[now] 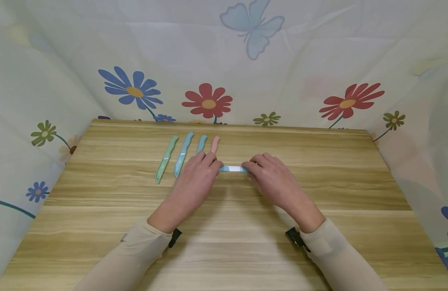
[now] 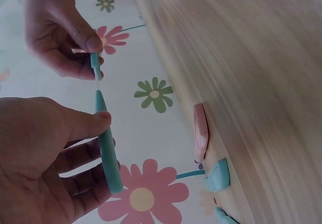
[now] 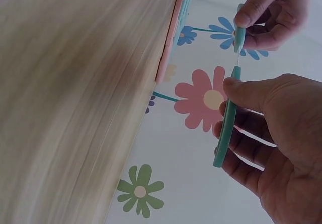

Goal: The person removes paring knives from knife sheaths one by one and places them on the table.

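A teal paring knife is held level above the table between both hands, its bare blade (image 1: 234, 168) showing in the gap. My left hand (image 1: 196, 176) grips the rounded handle (image 2: 107, 148), thumb on one side and fingers on the other. Around the teal sheath (image 3: 227, 128), my right hand (image 1: 274, 178) has its thumb and fingers closed. The sheath seems to cover the blade's far end; the tip is not visible. Left of the hands lie a green knife (image 1: 165, 159), a blue knife (image 1: 183, 155), another blue knife (image 1: 201, 143) and a pink knife (image 1: 215, 144); my left hand partly hides the last two.
The wooden table (image 1: 354, 190) reaches to a flower-print cloth (image 1: 300, 72) at the back and both sides. The row of knives lies left of centre, near the table's back edge. Both forearms come in from the front edge.
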Demonstrator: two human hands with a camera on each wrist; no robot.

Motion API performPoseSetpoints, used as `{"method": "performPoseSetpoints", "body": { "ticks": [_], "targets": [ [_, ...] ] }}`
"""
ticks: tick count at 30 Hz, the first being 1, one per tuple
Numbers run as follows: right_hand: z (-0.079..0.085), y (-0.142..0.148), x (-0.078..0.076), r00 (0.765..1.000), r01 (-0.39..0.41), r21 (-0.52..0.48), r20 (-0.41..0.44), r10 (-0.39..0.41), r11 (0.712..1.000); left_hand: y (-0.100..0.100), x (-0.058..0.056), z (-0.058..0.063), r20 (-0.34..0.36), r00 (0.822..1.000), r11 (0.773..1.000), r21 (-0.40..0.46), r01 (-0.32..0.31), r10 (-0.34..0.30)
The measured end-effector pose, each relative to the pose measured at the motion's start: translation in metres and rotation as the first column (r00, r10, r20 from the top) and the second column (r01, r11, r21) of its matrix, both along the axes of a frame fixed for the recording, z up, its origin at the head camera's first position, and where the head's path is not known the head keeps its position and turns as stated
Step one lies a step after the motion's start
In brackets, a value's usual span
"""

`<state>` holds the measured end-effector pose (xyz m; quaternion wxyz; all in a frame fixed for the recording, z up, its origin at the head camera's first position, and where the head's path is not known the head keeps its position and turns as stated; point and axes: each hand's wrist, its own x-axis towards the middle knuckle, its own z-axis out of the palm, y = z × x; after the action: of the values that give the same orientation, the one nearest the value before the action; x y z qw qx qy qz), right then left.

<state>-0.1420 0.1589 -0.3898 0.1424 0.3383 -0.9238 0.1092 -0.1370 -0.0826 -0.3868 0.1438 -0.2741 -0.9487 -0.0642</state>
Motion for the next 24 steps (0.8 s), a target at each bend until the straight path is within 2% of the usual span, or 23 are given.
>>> {"method": "performPoseSetpoints", "body": {
  "ticks": [24],
  "targets": [
    [-0.0039,0.003,-0.0019,1.0,0.004,-0.008,-0.002,-0.004,1.0,-0.0031,0.0005,-0.0022,-0.001,1.0,1.0,-0.002,-0.019,0.019]
  ]
}}
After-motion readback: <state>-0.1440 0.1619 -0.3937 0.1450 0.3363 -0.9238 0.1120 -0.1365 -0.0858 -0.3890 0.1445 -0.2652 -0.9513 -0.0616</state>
